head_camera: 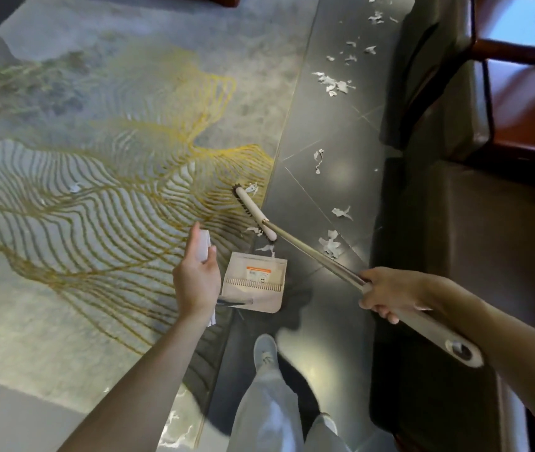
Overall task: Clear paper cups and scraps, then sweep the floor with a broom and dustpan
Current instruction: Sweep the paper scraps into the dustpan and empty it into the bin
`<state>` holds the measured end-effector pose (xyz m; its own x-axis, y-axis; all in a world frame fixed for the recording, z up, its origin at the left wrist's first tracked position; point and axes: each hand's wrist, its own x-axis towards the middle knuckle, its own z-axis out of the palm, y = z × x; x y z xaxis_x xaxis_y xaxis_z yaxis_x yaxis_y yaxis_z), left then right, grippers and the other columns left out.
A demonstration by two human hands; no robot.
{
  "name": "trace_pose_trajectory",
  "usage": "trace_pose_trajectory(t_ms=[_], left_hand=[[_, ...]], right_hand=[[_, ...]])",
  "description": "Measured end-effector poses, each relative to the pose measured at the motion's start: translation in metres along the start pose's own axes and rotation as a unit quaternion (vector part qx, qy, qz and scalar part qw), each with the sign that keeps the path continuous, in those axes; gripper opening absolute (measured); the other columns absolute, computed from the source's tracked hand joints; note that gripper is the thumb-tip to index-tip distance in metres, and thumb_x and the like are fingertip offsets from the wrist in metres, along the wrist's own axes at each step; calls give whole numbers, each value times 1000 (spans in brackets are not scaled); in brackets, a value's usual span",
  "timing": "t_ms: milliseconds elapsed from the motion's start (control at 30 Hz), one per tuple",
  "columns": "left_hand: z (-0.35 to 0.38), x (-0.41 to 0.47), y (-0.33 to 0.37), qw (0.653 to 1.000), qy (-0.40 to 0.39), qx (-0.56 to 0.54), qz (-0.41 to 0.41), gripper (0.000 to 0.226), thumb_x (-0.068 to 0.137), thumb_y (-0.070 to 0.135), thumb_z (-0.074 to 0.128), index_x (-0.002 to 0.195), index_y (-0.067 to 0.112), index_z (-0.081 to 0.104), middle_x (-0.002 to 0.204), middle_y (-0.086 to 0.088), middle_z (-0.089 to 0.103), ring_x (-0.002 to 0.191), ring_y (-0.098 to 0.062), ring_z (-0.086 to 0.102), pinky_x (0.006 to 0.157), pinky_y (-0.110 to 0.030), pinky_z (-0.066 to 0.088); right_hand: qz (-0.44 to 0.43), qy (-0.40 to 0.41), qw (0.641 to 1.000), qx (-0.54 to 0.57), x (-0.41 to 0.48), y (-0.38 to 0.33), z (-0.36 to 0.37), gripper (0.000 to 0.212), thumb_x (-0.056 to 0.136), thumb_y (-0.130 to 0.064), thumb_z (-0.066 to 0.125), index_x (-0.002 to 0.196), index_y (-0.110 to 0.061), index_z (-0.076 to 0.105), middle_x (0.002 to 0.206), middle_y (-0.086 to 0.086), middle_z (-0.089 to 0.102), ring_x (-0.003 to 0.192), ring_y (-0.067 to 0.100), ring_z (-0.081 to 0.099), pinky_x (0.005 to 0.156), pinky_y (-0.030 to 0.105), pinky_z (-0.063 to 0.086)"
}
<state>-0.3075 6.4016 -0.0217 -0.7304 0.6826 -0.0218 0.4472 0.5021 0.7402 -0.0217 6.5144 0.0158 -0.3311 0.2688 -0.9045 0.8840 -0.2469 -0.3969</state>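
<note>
Tiles (341, 132) beyond the dustpan (254, 278) are strewn with featherlight scraps (333, 84); the stiff broom (254, 212) is gripped mid-handle by the right hand (386, 293), a white piece (203, 244) by the left hand (196, 278).

A gold-lined grey rug (96, 151) fills the left, a glossy dark tiled floor (308, 148) runs mid-frame, and dark seating (455, 230) lines the right.

We see the right grip (386, 291) wrapped round the broom (311, 251) handle, near right. The broom head sits on the rug (96, 141) edge, with a few paper scraps (333, 83) just beside it. More scraps are scattered along the dark floor (324, 135) to the far right, and one lies alone on the rug, left. The dustpan (253, 272) sits just near of the broom head, mouth facing it. The left grip (197, 278) holds the dustpan's white handle top. One shoe (265, 352) is on the floor, near of the dustpan.
</note>
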Motion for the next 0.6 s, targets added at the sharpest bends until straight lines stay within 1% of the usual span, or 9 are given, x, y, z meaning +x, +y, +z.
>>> trace_pose_trajectory(t_ms=[100,200,300,367,400,433,500,533,600], left_hand=[[7,43,2,1000,20,-11,-21,51,95,13,57,144,17,43,139,-5,54,123,-25,53,95,-24,38],[16,78,5,999,16,-15,-26,51,95,14,58,144,16,43,138,-6,54,123,-26,54,94,-22,35],[22,101,8,999,17,-7,-28,50,94,13,58,143,14,45,136,-9,56,120,-28,55,94,-23,34],[23,106,11,999,10,-9,-39,50,94,13,58,143,14,45,136,-9,56,121,-28,55,95,-22,34],[22,107,12,999,5,-16,-42,50,94,13,57,143,15,45,136,-9,56,122,-27,54,94,-18,33],[22,106,13,999,1,-23,-43,50,95,13,57,143,15,45,136,-8,56,122,-26,54,92,-14,32],[21,102,15,999,-2,-28,-39,48,95,13,57,142,16,46,134,-6,58,121,-24,54,88,-9,29],[21,102,16,999,-5,-29,-36,48,95,14,57,142,16,47,134,-6,59,121,-23,55,88,-10,30],[20,101,19,999,-7,-30,-37,47,95,15,57,141,16,48,135,-4,58,123,-22,53,93,-14,32]], right_hand=[[25,25,999,-38,50,-43,-11,46,91,-7,60,132,-15,41,75,10,55,54,14,51,51,25,49],[49,72,988,-125,95,-70,-1,49,90,-6,57,135,-14,40,76,10,56,52,15,53,41,22,43],[68,43,981,-179,112,-77,11,52,85,-2,54,135,-14,43,79,11,60,49,15,54,41,23,45],[74,5,975,-212,99,-68,11,57,84,-1,52,136,-20,42,92,15,65,48,13,54,41,21,45],[78,-15,978,-195,89,-61,7,60,83,0,51,137,-24,41,94,16,66,45,12,53,40,21,44],[82,-37,984,-155,77,-55,0,62,83,2,51,137,-27,40,85,15,67,41,11,50,38,21,42],[81,-82,991,-69,56,-46,-20,64,83,4,51,135,-30,37,58,8,58,35,12,46,36,23,40],[76,-93,992,-44,46,-45,-32,65,83,5,51,134,-32,36,52,6,54,34,12,44,36,24,40],[59,-99,993,-22,32,-48,-52,65,83,5,51,133,-32,34,49,5,52,34,12,44,37,24,39]])
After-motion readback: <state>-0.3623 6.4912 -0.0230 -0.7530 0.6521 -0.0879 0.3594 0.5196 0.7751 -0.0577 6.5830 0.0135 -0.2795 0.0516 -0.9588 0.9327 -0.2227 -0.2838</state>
